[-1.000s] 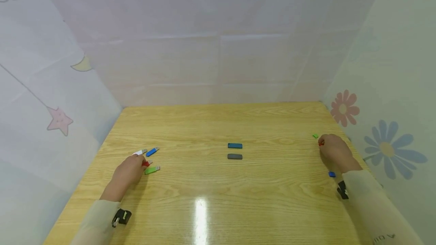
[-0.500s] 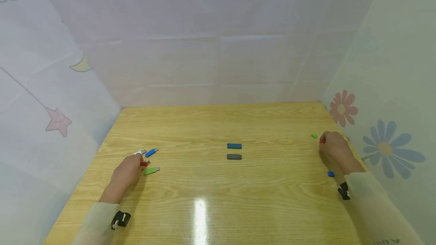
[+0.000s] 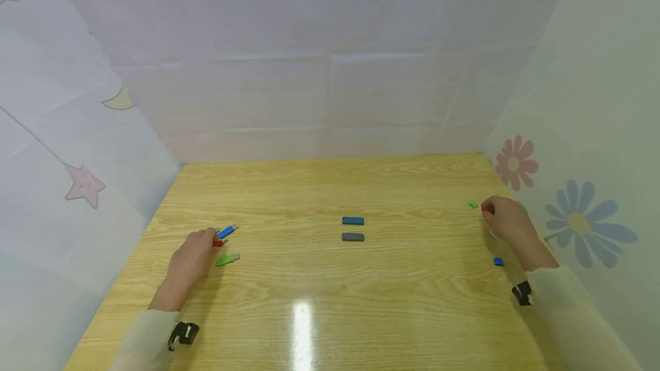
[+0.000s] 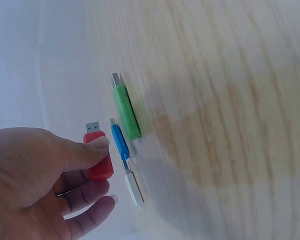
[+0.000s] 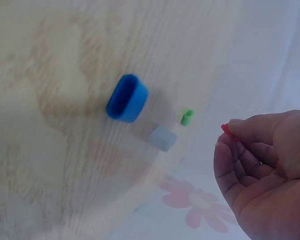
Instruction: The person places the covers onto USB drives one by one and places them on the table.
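Lifted since earlier, the red USB stick sits pinched in the left hand (off the table); the right hand pinches its red cap. Capping calls for bringing both together.

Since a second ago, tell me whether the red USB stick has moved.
Yes: red USB stick, pinched by left hand, lifted away from the green stick.

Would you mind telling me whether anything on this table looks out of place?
Nothing is damaged or spilled. The USB sticks lie uncapped: the green stick and blue stick sit left, while the loose green cap and blue cap lie far right.
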The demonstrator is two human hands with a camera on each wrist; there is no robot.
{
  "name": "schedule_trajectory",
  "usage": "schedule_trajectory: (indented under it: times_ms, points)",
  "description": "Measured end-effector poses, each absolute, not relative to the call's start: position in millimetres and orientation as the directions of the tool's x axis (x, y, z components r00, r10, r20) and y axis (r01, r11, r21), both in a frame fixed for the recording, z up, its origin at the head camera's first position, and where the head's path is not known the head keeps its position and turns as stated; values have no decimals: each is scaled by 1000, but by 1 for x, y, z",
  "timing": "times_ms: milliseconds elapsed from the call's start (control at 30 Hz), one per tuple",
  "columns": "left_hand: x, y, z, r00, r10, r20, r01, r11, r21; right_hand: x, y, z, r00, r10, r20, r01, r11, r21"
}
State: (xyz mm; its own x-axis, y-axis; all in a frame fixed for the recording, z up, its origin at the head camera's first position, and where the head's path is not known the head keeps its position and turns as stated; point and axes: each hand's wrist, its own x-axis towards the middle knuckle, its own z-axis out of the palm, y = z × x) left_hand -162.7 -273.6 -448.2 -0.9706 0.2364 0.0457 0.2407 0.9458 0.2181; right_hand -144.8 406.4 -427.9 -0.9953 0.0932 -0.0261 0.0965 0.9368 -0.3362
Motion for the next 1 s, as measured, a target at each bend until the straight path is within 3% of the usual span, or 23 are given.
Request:
schedule_trajectory:
  times_ms: [667,1000]
  points:
    - [-159,-248,-443,-949,287,129,310,922,232,-129,377,-421,-997,77,11,66,909,-413]
    - [-161,-234,-444,-946,303,114,323,908,266,-125,358,-425,-997,59,43,33,888,-458]
